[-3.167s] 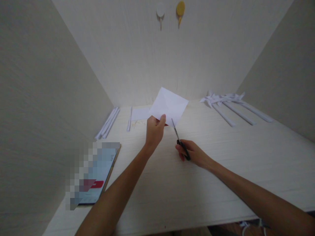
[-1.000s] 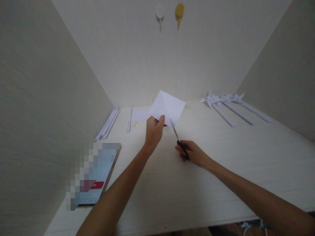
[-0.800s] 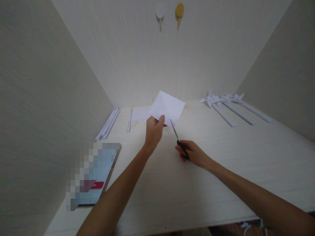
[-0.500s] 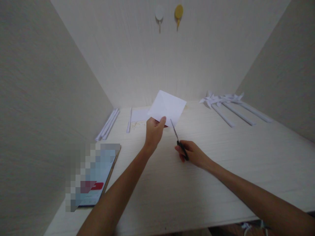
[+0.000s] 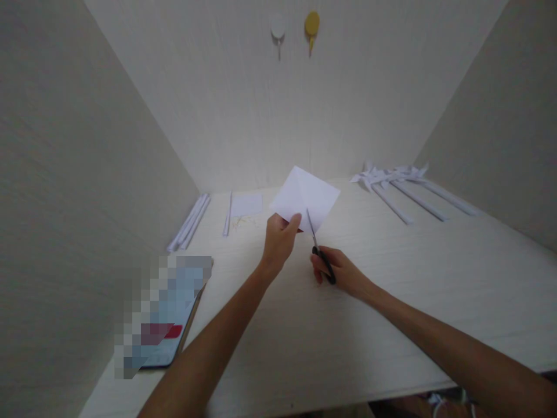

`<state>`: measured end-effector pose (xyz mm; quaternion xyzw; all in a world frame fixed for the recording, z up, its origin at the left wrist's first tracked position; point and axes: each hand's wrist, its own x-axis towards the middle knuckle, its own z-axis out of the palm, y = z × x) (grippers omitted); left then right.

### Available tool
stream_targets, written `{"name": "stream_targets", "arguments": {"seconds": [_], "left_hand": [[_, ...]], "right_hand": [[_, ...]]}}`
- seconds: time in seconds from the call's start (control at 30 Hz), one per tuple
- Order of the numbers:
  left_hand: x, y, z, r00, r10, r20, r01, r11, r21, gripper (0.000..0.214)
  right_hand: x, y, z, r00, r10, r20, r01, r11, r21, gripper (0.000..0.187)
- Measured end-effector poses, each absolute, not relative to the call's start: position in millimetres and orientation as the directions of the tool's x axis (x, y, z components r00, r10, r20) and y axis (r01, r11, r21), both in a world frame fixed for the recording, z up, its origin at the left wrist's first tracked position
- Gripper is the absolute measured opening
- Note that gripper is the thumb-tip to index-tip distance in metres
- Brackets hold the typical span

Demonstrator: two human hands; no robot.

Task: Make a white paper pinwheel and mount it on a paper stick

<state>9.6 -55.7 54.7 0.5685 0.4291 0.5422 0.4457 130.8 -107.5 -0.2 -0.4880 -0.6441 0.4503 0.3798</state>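
My left hand (image 5: 281, 241) pinches a square sheet of white paper (image 5: 311, 194) by its near edge, thumb on top. The sheet is held up off the table and turned corner-up, with a faint crease across it. In my right hand (image 5: 337, 268) is a pair of scissors (image 5: 321, 255) with black handles, fingers wrapped round the loops. The scissor blades lie at the paper's lower corner, just right of my left thumb. Whether the blades are open or closed there I cannot tell.
Several rolled paper sticks (image 5: 189, 223) lie at the left wall, near a thinner stick (image 5: 227, 213) and a flat paper sheet (image 5: 246, 205). Paper pinwheels (image 5: 389, 176) on sticks rest at the back right. A phone or tablet (image 5: 169, 316), partly blurred, lies front left. Two hooks (image 5: 312, 26) hang on the wall.
My left hand has moved the paper slightly right and nearer to me. The scissor blades now overlap the sheet further; my right hand has barely moved.
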Motion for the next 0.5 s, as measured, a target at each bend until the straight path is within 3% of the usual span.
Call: {"name": "stream_targets", "arguments": {"seconds": [0.5], "left_hand": [[10.9,-59.4,55.6,0.050,0.984,0.173,-0.048,-0.171,0.984,0.016]], "right_hand": [[129.6,-109.8,4.9,-0.240,0.968,0.068,0.277,0.136,-0.951,0.039]]}}
